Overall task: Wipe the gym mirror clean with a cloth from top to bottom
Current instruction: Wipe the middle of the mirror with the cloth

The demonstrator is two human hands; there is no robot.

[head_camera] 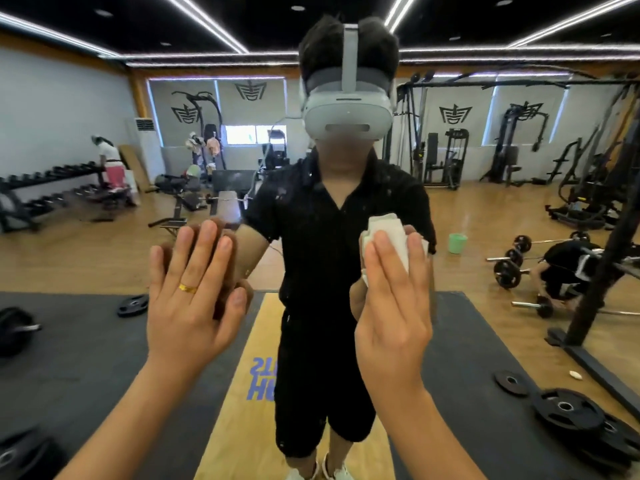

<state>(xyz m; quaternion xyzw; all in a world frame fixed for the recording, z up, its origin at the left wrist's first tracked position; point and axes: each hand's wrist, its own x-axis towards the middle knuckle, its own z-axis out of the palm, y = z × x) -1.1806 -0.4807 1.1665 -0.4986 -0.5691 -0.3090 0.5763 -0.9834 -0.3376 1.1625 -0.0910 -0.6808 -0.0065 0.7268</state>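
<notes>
We see a stack of black round weight plates (568,410) near right, a pale green plastic bucket (458,243) farther back, and far left a long black dumbbell rack (45,188) and a tall white air conditioner (147,140).

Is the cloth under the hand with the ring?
No, the cloth is under the right hand; the ring is on the left hand, which holds nothing.
</notes>
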